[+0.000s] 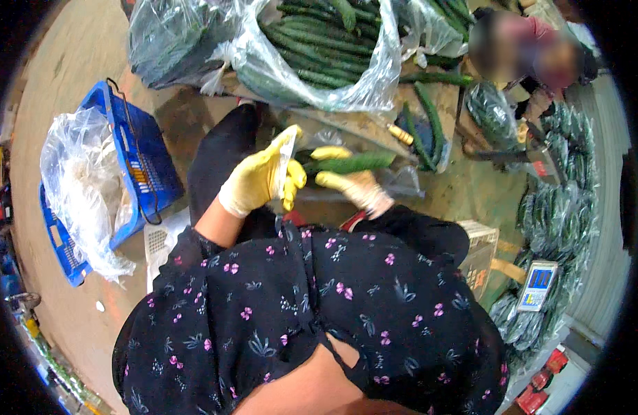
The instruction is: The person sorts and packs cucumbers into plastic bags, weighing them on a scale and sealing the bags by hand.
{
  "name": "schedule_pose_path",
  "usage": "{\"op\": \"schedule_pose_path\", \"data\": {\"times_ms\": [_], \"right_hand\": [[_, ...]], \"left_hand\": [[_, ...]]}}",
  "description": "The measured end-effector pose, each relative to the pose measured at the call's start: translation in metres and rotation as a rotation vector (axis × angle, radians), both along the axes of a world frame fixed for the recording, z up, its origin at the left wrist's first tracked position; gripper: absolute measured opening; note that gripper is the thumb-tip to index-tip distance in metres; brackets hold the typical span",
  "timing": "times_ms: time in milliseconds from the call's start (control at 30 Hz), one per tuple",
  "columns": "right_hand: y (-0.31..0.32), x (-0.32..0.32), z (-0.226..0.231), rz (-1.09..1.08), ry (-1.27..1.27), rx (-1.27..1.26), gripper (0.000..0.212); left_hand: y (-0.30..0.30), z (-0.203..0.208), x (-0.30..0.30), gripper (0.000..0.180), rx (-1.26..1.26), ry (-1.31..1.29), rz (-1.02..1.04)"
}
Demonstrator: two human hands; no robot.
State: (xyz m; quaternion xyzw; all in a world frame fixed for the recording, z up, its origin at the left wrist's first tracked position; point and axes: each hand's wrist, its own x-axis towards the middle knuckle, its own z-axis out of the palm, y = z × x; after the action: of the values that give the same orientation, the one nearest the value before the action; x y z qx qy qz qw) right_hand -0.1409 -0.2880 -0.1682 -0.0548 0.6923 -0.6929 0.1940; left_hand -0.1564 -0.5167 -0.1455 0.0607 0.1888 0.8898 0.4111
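Observation:
Both my hands wear yellow-and-white work gloves and meet above my lap. My right hand is closed around a dark green cucumber, fingers on its far side and thumb on its near side. It lies roughly level, one end toward my left hand. My left hand is closed on a thin pale plastic film, which stands up between thumb and fingers. A large clear plastic bag full of cucumbers lies open on the low wooden board beyond my hands.
At left stands a blue basket with crumpled clear plastic bags inside. Loose cucumbers lie on the board's right part. A cardboard box, a digital scale and stacked bagged cucumbers are right. Another person is far right.

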Motion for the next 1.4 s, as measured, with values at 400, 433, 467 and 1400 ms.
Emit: {"op": "schedule_pose_path", "data": {"times_ms": [400,433,467,1400], "right_hand": [[0.094,-0.088,0.048,0.49,-0.231,0.532,0.036],[0.078,-0.111,0.063,0.418,-0.1,0.602,0.036],[0.062,-0.129,0.066,0.302,0.014,0.524,0.035],[0.022,-0.301,-0.009,-0.007,0.126,1.625,0.075]], "left_hand": [[0.01,-0.003,-0.01,0.084,0.002,0.034,-0.086],[0.012,-0.003,-0.012,0.084,-0.009,0.021,-0.082],[0.013,0.0,-0.013,0.085,-0.021,0.01,-0.082],[0.009,-0.004,-0.025,0.087,-0.035,0.053,-0.082]]}}
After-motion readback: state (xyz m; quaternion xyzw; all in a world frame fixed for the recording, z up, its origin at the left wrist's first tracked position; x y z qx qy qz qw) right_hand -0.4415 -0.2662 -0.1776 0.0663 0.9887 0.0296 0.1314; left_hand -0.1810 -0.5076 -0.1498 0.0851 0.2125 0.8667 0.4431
